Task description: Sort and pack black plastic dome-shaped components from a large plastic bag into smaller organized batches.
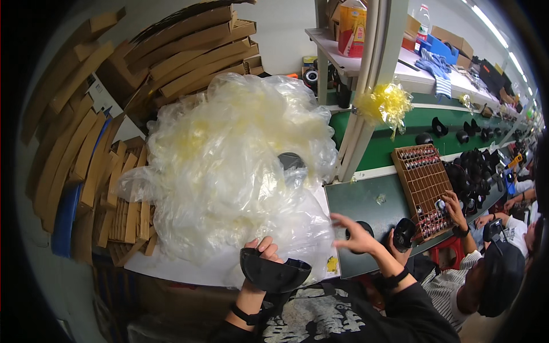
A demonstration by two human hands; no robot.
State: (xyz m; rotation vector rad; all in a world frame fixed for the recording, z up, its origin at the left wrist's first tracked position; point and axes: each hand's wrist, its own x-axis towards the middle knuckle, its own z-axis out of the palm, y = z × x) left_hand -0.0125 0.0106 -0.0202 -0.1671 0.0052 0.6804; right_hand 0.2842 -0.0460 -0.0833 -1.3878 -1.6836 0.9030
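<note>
My left hand (264, 249) is closed on a black curved plastic shell (273, 270), held tilted at the table's front edge. My right hand (358, 234) holds nothing, its fingers spread, beside a black round part (362, 230) that it partly hides on the green worktop. A large heap of clear plastic bags (223, 148), yellowish in places, fills the white table ahead. Among the bags, a dark round piece (291, 160) shows through.
To my right, a co-worker holds a black part (404, 233) and reaches to a divided cardboard box (422, 183). Stacked cardboard trays (74, 154) crowd the left. A post (366, 97) with yellow plastic tied on stands beside the green conveyor (374, 143). Black parts (472, 168) pile further right.
</note>
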